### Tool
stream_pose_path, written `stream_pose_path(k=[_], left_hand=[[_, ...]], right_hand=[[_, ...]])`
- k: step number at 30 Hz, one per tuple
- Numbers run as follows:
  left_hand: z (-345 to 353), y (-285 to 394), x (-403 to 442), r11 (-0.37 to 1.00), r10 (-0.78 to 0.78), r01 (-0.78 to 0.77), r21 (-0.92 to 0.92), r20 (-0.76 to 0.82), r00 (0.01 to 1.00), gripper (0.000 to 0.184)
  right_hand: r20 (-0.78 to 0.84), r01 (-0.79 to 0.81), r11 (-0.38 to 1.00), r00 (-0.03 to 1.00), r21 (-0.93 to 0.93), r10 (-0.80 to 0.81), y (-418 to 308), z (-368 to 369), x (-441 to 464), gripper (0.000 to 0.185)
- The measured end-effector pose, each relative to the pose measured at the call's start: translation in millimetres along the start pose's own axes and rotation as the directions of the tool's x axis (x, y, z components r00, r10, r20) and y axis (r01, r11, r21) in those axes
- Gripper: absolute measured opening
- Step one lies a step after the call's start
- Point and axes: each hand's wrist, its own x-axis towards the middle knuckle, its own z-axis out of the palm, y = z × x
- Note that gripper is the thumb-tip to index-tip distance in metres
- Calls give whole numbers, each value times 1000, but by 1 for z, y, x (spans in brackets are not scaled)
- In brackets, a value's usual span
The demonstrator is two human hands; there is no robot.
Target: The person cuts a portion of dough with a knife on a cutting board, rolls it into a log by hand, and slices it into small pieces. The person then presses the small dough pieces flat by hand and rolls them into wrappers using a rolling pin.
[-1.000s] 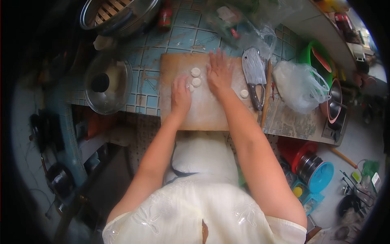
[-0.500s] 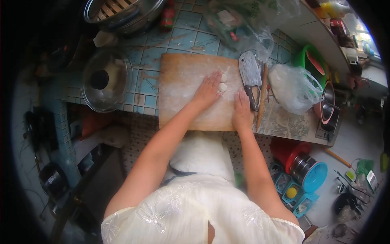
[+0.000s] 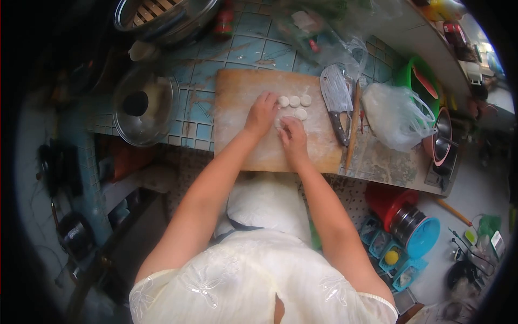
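Several small round dough pieces point(image 3: 294, 101) lie on the floured wooden board point(image 3: 232, 124), three of them in a row and another dough piece point(image 3: 300, 114) just below. My left hand point(image 3: 260, 115) rests on the board left of the row, its fingers slightly bent and their tips close to the leftmost piece. Below the row, my right hand point(image 3: 293, 136) has its fingers curled down around a pale dough piece that they partly cover. On the board's right side lies a cleaver point(image 3: 335, 92), and beyond it a thin rolling pin point(image 3: 353, 129).
A clear plastic bag point(image 3: 396, 116) with pale contents sits right of the rolling pin. Behind it stand a green basin point(image 3: 418, 81) and a pink-rimmed bowl point(image 3: 443, 135). A glass lid point(image 3: 147, 110) lies left of the board, with a steamer pot point(image 3: 167, 19) at the back left.
Both hands have lifted off their flat positions; my right hand has moved left from beside the cleaver to the dough. More dough pieces show now, uncovered by my left hand.
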Motion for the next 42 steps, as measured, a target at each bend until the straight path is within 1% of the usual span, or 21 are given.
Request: stream_pose_path(k=[2,3,5,7,8,12,15,17,18,20,21,23,24,26,28,30,32,33,35,39,42], left_hand=[[-12,-4,8,998,-55,53,-46,-39,998,29],[-21,-8,9,994,-106,102,-47,-106,989,28],[-30,-12,4,986,-163,157,-47,-170,972,28],[-35,-9,-6,972,-188,128,-197,-327,926,31],[-37,-7,-15,973,-181,120,-197,-328,927,31],[-53,-3,-38,984,-162,115,-138,-396,904,33],[-68,8,-61,983,-182,151,-106,-421,889,33],[-78,12,-72,981,-187,146,-128,-424,886,33],[-90,6,-80,988,-154,127,-92,-408,900,33],[-112,-7,-99,992,-127,118,-47,-400,908,33],[-118,-17,-109,992,-118,125,-7,-385,916,32],[-124,-25,-125,989,-121,146,37,-379,918,32],[-127,-26,-131,985,-156,173,15,-358,920,32],[-127,-28,-139,979,-194,205,-2,-343,919,32],[-124,-27,-143,970,-243,222,-99,-322,915,32],[-121,-26,-144,978,-206,201,-50,-340,918,34],[-115,-25,-144,979,-202,198,-48,-316,927,35],[-112,-25,-139,984,-177,176,-31,-293,940,35],[-99,-24,-117,992,-115,122,13,-249,962,38],[-53,5,-38,971,97,-85,223,-43,994,55],[-8,-3,-2,899,216,-261,350,164,963,66]], right_hand=[[-101,-224,946,962,233,253,7,4,11,34],[-98,-220,947,964,236,248,9,4,22,34],[-158,-19,986,987,-163,-7,8,3,45,39],[-61,39,958,996,-283,-58,-8,20,72,43],[40,109,911,994,-398,-101,-16,28,84,48],[211,241,845,965,-477,-156,4,46,98,50],[229,252,844,960,-473,-159,2,51,102,51],[17,15,938,1000,-346,-9,8,55,99,44],[21,21,934,1000,-356,-14,9,42,96,44],[-204,-54,998,977,27,58,10,9,83,33],[-201,-45,999,978,30,50,4,5,72,33],[49,-238,970,969,-53,240,-9,2,44,24],[58,-232,971,970,-50,235,-13,7,39,24],[46,-130,963,988,-236,145,-19,18,33,26],[80,-197,972,975,-130,208,-17,24,39,25],[113,-273,962,955,-28,274,-15,24,39,25],[227,255,954,950,-158,-216,-13,17,29,27],[224,248,956,952,-156,-211,-14,14,21,27],[-89,103,977,989,-185,-122,-12,5,8,31],[-541,-292,790,839,-539,-59,17,-55,11,30],[-589,-464,669,807,-580,48,51,-91,-1,28]])
